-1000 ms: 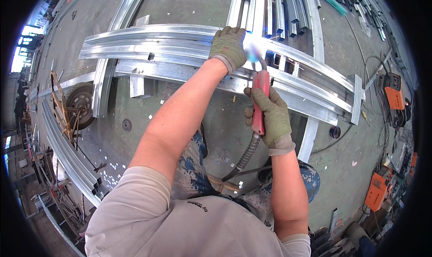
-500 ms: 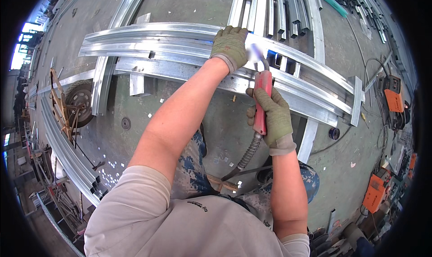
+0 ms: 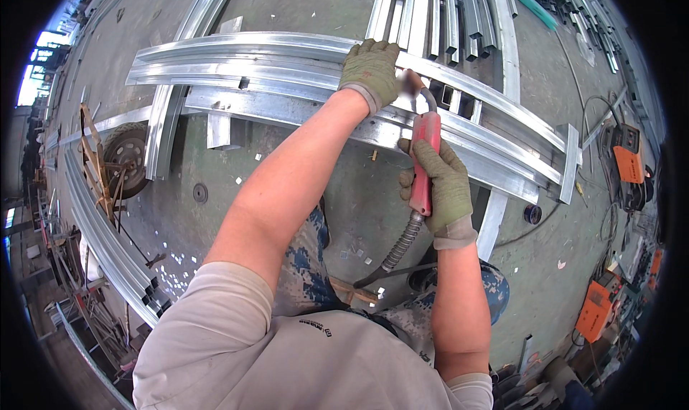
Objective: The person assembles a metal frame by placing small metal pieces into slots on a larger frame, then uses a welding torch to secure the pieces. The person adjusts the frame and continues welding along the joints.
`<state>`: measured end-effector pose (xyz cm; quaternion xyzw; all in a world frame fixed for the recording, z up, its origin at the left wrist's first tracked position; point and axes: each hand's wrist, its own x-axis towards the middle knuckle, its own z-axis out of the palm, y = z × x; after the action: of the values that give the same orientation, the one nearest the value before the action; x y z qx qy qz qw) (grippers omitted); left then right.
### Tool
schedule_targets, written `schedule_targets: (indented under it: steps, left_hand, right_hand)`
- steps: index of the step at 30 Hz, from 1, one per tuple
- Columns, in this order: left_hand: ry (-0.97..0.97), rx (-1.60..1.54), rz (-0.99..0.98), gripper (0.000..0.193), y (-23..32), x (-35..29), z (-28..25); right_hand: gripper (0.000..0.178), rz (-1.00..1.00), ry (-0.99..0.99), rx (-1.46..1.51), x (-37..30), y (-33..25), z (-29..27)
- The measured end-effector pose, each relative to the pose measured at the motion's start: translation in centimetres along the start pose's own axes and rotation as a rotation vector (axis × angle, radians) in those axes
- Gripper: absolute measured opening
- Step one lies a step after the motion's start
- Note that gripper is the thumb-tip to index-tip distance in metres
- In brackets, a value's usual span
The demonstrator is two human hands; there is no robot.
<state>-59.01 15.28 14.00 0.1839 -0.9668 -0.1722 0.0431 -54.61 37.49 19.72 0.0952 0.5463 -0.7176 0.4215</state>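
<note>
At far edge of metal channels (image 3: 273, 73), gloved left hand (image 3: 369, 73) laid, fingers extended; red welding torch (image 3: 426, 129) gripped in right hand (image 3: 446, 184), nozzle (image 3: 417, 80) held near left hand.

That torch (image 3: 425, 132) is red, the gloves (image 3: 367, 74) olive, the beams (image 3: 251, 109) silver, the trousers (image 3: 303, 281) blue-and-white camouflage, the shirt (image 3: 308, 363) beige.

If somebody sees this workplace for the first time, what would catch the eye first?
Probably the red torch, right of centre, gripped in the gloved right hand. Up and to its left, the gloved left hand lies on shiny metal beams. Orange machines stand far right.
</note>
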Motion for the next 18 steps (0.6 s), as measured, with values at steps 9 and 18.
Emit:
schedule_targets:
  steps: [9, 18]
  left_hand:
    - [0.014, 0.034, 0.015, 0.066, -0.3, 0.4, 0.7]
    - [0.005, -0.005, 0.007, 0.061, 0.1, 0.0, -0.2]
  right_hand:
    - [0.046, 0.008, -0.018, 0.005, 0.2, 0.1, 0.0]
    - [0.045, 0.007, 0.011, -0.003, 0.0, -0.1, -0.2]
